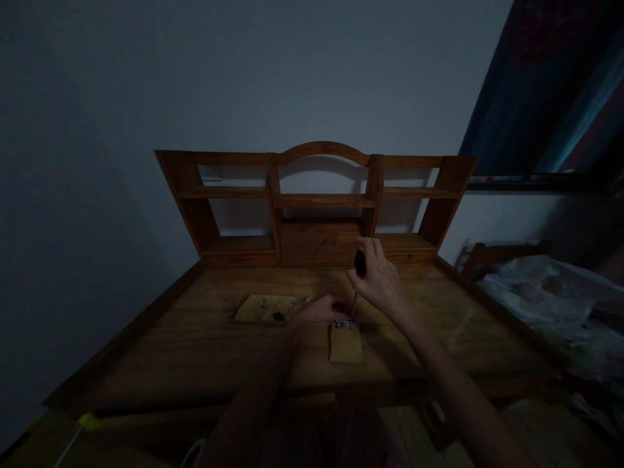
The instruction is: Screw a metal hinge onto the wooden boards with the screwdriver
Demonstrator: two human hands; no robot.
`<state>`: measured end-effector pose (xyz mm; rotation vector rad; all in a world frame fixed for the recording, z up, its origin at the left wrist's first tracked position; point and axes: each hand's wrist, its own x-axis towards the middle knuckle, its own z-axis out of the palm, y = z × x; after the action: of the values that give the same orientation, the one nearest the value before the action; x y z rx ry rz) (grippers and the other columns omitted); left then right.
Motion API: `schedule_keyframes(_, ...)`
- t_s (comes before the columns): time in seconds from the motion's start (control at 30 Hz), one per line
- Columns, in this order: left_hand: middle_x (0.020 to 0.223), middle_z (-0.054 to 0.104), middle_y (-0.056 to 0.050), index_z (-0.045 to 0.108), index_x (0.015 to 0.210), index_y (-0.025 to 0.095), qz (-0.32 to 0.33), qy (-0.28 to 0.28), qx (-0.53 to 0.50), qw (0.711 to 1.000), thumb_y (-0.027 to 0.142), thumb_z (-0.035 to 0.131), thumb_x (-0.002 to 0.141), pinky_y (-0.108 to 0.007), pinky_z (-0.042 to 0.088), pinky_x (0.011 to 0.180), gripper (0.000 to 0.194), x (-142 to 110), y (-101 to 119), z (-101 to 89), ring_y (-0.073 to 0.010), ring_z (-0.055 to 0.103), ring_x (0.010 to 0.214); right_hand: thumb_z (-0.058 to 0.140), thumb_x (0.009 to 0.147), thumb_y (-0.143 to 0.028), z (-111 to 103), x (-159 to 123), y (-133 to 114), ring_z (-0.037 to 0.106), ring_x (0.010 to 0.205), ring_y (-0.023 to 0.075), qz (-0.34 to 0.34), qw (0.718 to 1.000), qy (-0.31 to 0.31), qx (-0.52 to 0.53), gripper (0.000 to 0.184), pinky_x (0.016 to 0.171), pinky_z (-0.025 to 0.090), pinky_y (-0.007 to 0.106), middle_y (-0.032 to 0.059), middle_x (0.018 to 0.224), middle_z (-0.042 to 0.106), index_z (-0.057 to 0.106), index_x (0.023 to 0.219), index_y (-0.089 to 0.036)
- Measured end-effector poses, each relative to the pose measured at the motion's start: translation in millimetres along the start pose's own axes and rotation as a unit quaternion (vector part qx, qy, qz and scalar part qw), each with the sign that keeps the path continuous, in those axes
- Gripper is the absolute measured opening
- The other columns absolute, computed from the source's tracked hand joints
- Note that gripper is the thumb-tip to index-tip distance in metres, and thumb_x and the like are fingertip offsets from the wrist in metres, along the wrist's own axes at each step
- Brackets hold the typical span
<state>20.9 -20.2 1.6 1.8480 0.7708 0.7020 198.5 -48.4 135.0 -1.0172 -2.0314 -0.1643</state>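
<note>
My right hand (377,276) is closed around the dark handle of a screwdriver (360,262), whose thin shaft points down. The shaft's tip meets a small metal hinge-like plate (345,324) at the far edge of a small wooden board (346,346). My left hand (324,309) is curled just behind and left of the metal plate. Its fingertips are in shadow, so what they grip cannot be made out. To the left lies a worn, pale flat piece (268,307) with a small dark thing (278,316) on it.
All this rests on a wooden desk (195,344) with a shelf unit (324,201) along its back, against the wall. Plastic bags (550,292) are heaped beyond the right edge. A yellow-ended white cable (88,422) is at lower left. The room is dim.
</note>
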Motion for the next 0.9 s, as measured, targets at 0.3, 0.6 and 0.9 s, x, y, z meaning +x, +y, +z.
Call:
schedule_keyframes(0.3,0.102,0.071,-0.009,0.07,0.104,0.012,-0.023,0.013,0.005,1.0,0.027,0.073,0.078,-0.031,0.049,0.087,0.03,-1.3,2.9,1.1,-0.0222,0.064,0.094,0.049,0.083,-0.024,0.2,0.0,0.8,0.06,0.105,0.0295,-0.001,1.0,0.0,0.019,0.049,0.077,0.053,0.041,0.0122,0.123,0.054,0.04,0.131,-0.023)
schedule_keyframes(0.6,0.105,0.071,-0.009,0.07,0.107,0.013,0.004,-0.009,0.005,1.0,0.028,0.07,0.081,-0.032,0.048,0.09,0.03,-0.1,2.2,0.9,-0.0207,0.065,0.097,0.05,0.087,-0.03,-5.5,1.0,-0.5,0.063,0.097,0.0278,0.008,1.0,-0.014,-0.023,0.042,0.071,0.052,0.039,0.0107,0.121,0.055,0.043,0.128,-0.022)
schedule_keyframes(0.9,0.102,0.071,-0.009,0.071,0.103,0.013,0.007,-0.015,-0.009,1.0,0.03,0.072,0.08,-0.034,0.048,0.089,0.029,-0.2,9.0,2.1,-0.0214,0.065,0.094,0.05,0.086,-0.026,-2.4,-3.6,2.6,0.061,0.102,0.0263,-0.006,1.0,-0.006,0.024,0.044,0.076,0.053,0.038,0.0103,0.123,0.053,0.043,0.129,-0.023)
